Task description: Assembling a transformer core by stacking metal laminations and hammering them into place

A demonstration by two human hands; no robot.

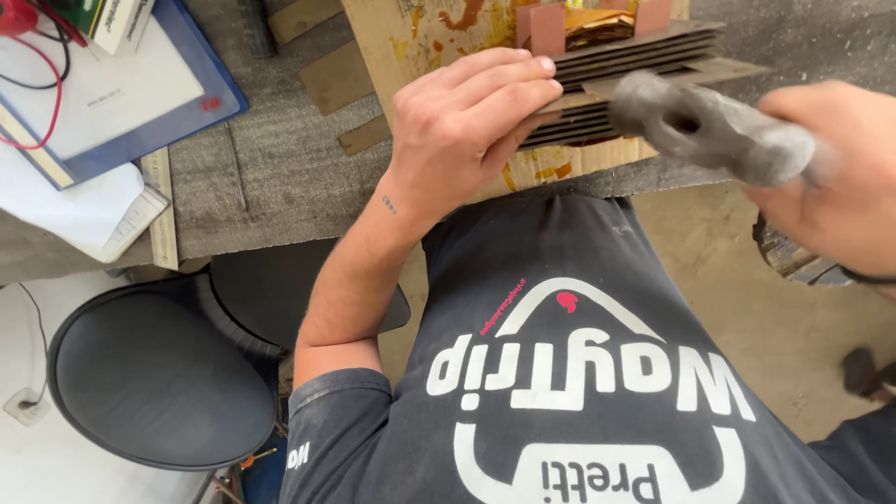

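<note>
At the near table edge: a stack of thin grey metal plates (625,84), fanned and uneven, lies on a stained sheet of brown cardboard (411,37).
Left hand (467,121): laid flat on the left end of the stack, fingers together, pressing it down rather than gripping.
Right hand (831,177): clenched around the handle of a worn grey metal hammer head (709,126), which hangs just right of the stack's near corner.
On top, far side: a pinkish block with yellow foil-like windings (583,23).
Left of the work: a blue-edged clipboard with white paper (112,93) and red and black wires (42,84); below it, a round dark stool (159,378).
Risk: the steadying fingers lie close beside the hammer, so I judge a glancing swing could catch them or knock the loose plates askew.
Unclear: hammer and right hand are blurred; the handle is hidden in the fist; the stack's far end is cut off.
</note>
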